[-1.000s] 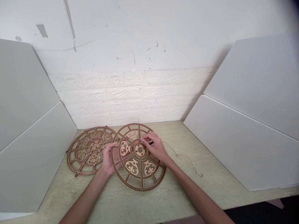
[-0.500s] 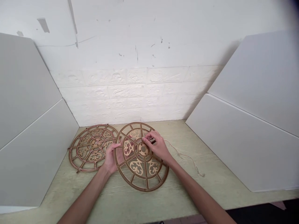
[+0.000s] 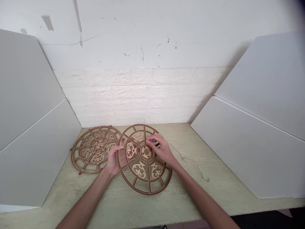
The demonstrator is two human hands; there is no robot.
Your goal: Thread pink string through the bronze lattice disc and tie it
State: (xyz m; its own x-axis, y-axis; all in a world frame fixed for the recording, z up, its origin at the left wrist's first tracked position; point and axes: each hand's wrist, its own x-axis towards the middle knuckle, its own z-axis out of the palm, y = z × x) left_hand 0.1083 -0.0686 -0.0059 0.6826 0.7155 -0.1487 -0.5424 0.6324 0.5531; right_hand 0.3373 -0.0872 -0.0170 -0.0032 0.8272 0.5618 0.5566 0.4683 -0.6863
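Note:
A round brown openwork disc (image 3: 144, 173) with gold scroll inlays is tilted up from the pale green table. My left hand (image 3: 114, 160) grips its left rim from behind, fingers partly hidden by the disc. My right hand (image 3: 160, 149) rests on the disc's upper right, fingertips pinched close beside the central hub (image 3: 145, 151), on something too small to make out. A thin pale string (image 3: 190, 160) trails from that hand across the table to the right.
A second similar openwork disc (image 3: 94, 149) lies flat at the left, partly under the first. White panels (image 3: 257, 127) lean inwards at both sides, with the left one (image 3: 30, 127) close to the discs. A white brick wall (image 3: 143, 95) closes the back.
The view has shifted slightly; the held disc and both hands keep nearly the same pose, with the right fingertips staying by the hub.

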